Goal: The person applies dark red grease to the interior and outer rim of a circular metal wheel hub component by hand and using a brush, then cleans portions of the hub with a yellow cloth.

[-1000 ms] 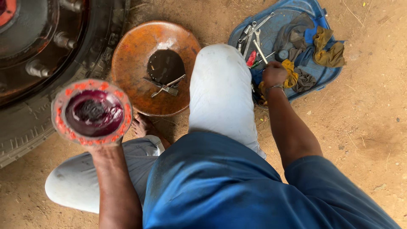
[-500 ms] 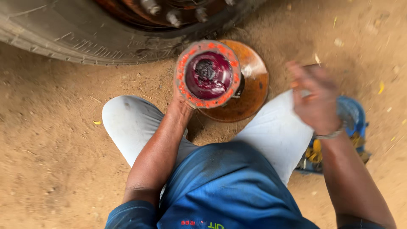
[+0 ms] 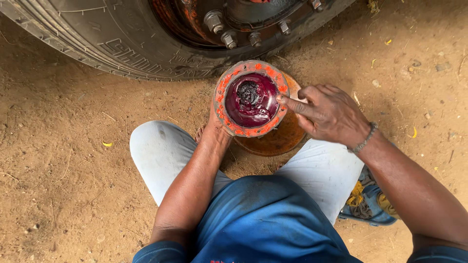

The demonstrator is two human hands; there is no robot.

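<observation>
left grip [image 3: 214, 127] is clenched round the greasy hub cap [image 3: 251, 98], holding it up in front of the tyre [image 3: 112, 39]; right hand [image 3: 327, 114] is released, forefinger touching the cap's orange rim. greasing looks underway; next, i judge, spreading calls for a steady cap

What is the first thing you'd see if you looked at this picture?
The round hub cap in the middle, with its orange rim and dark red grease inside. The left hand holds it up from below while the right hand touches a fingertip to its rim. Just behind it, along the top, stands a big truck tyre with bolts on its wheel, on sandy ground.
</observation>
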